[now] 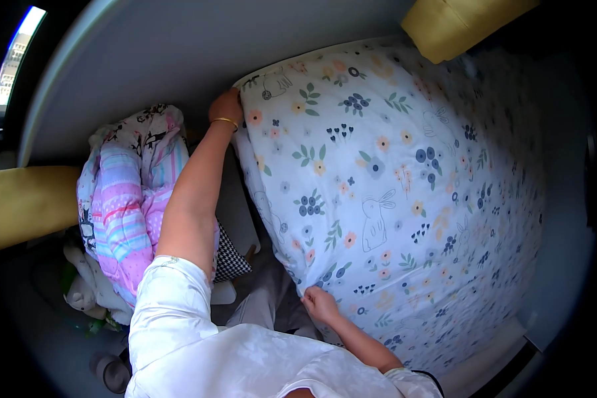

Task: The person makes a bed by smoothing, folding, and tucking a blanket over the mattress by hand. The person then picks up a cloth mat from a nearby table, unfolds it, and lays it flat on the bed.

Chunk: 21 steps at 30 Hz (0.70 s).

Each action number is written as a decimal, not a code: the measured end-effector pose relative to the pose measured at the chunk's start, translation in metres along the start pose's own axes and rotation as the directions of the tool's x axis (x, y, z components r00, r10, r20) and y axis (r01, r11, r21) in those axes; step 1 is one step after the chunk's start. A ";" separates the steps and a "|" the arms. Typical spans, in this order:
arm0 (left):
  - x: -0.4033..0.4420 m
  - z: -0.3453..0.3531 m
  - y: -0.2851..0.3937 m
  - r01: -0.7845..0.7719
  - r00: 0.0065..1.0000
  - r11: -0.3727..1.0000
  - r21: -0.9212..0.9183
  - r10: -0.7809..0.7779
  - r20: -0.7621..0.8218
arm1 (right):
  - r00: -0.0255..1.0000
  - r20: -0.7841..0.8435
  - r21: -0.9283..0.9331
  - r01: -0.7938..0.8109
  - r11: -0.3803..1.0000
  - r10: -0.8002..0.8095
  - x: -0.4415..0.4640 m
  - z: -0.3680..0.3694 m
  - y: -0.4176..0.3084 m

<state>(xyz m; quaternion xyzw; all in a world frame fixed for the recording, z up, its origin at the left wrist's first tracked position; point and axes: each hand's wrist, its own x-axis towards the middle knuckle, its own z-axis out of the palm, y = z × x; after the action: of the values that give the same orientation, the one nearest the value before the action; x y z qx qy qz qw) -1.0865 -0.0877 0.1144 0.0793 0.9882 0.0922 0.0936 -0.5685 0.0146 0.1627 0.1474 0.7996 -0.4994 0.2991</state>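
A white bed sheet (351, 199) printed with rabbits, flowers and berries covers the mattress in front of me. With a gold bangle at its wrist, my left hand (226, 108) grips the sheet at the far left corner, close to the grey wall; its fingertips are partly hidden. Lower down, my right hand (320, 305) is closed on the sheet's near edge, thumb and fingers pressed together on the cloth. The sheet lies mostly smooth, with small wrinkles along the side between my hands.
A bundle of pink, purple and striped bedding (123, 199) is heaped at the left. Behind it are a yellow panel (30, 202) and a houndstooth cloth item (232, 255). Another yellow piece (461, 26) overhangs the far end. A grey wall (199, 46) borders the bed.
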 end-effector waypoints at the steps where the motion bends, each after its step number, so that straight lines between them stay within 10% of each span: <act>1: 0.002 -0.004 0.000 -0.003 0.999 1.000 0.031 0.001 0.054 | 0.998 0.067 -0.049 -0.016 0.999 0.020 0.009 -0.005 0.004; 11: 0.038 -0.011 -0.054 0.166 0.955 0.985 0.047 -0.149 -0.258 | 0.978 -0.206 0.130 -0.018 0.991 0.045 0.137 -0.171 -0.054; 14: 0.007 -0.003 0.005 -0.116 0.865 0.990 0.086 0.143 -0.480 | 0.857 -0.491 -0.118 0.113 0.987 -0.157 0.198 -0.251 -0.072; 21: 0.016 0.051 0.049 -0.052 0.904 0.997 -0.055 0.024 -0.427 | 0.635 -0.598 -0.682 -0.082 0.727 -0.489 0.341 -0.406 -0.119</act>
<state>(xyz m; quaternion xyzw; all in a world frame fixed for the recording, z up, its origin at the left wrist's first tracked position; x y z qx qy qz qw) -1.0844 -0.0284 0.0718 0.0736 0.9795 0.1412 -0.1236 -1.0316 0.2987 0.1646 0.1253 0.9817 -0.1140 -0.0872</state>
